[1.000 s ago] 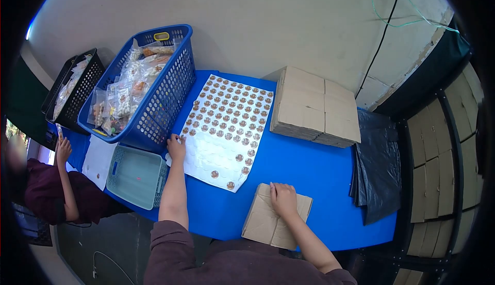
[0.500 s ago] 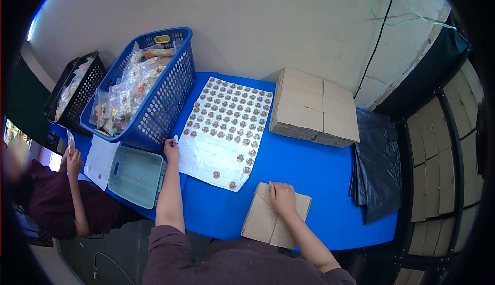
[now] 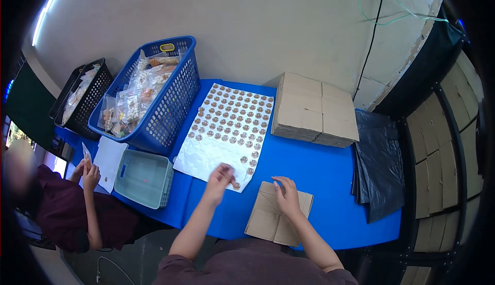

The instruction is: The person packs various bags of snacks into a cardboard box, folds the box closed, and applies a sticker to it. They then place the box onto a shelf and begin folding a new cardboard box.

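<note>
My left hand (image 3: 220,178) is over the lower part of a white sheet of round brown stickers (image 3: 206,153), its fingers bent downward and smeared by motion. Whether a sticker is between its fingertips cannot be made out. One sticker (image 3: 236,186) shows close beside it at the sheet's lower corner. My right hand (image 3: 287,196) is at a flat folded cardboard box (image 3: 264,215) by the table's front edge. Its thumb and fingers are apart over the box's upper edge, with nothing visible held in them.
A blue basket (image 3: 172,94) of filled plastic packets stands behind a grey-green tray (image 3: 167,182). Further left are a black basket (image 3: 98,91) and another person (image 3: 77,207) holding a packet (image 3: 86,153). Stacked flat boxes (image 3: 301,104) and black plastic bags (image 3: 379,161) lie right.
My left hand has moved right, from beside the blue basket to the lower sticker sheet. My right hand has lifted slightly, its fingers less flat on the cardboard. The view has shifted a little.
</note>
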`<state>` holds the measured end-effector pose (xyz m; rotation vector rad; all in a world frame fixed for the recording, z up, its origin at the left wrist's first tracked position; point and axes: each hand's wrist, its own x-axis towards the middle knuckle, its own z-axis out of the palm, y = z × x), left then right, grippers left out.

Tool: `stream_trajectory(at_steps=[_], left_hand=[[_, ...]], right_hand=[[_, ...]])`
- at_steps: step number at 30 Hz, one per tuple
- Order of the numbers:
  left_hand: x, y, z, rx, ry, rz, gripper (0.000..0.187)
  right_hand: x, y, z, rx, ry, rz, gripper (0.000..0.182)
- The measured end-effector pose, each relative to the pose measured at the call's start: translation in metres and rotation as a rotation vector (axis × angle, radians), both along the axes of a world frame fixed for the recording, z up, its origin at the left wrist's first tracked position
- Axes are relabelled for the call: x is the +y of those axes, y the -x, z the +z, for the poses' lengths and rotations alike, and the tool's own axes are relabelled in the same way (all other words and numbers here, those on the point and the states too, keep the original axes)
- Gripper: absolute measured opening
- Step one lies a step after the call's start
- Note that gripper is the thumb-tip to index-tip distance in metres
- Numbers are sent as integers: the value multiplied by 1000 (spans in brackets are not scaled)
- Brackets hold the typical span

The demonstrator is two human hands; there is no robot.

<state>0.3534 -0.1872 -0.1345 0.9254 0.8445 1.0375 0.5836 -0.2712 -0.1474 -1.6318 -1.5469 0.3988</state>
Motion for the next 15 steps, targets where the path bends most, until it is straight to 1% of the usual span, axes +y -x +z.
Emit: stream_trajectory(at_steps=[1, 2, 3, 4, 5, 6, 7, 8, 9, 10, 12, 13, 15], left_hand=[[-17, -9, 10, -91, 82, -89, 16], [-34, -20, 24, -245, 127, -177, 24], [-49, -28, 36, -313, 124, -241, 28], [-61, -36, 47, -381, 119, -306, 32], [-70, -45, 61, -383, 117, -314, 32], [-78, -53, 74, -319, 133, -326, 31], [-83, -57, 80, -255, 147, -337, 29], [-84, -57, 76, -257, 144, -342, 29], [-85, -55, 68, -294, 138, -384, 27], [-85, -54, 63, -331, 132, -424, 26], [-85, -52, 57, -354, 124, -433, 26], [-87, -52, 56, -365, 120, -447, 26], [-92, -52, 55, -374, 121, -462, 27]], right_hand=[[-3, 1, 10, 288, 127, 88, 24], [-7, 2, 20, 578, 253, 173, 29], [-12, 3, 31, 577, 252, 166, 29], [-16, 3, 42, 741, 302, 311, 34], [-21, 4, 51, 902, 348, 459, 39], [-27, 5, 58, 900, 342, 453, 39], [-32, 6, 63, 923, 316, 507, 42], [-36, 7, 66, 945, 293, 563, 46], [-40, 8, 66, 1066, 227, 615, 47], [-42, 8, 68, 1063, 226, 615, 47], [-46, 8, 77, 1041, 134, 676, 34], [-47, 7, 74, 1040, 136, 678, 34], [-52, 6, 64, 1015, 97, 605, 19]])
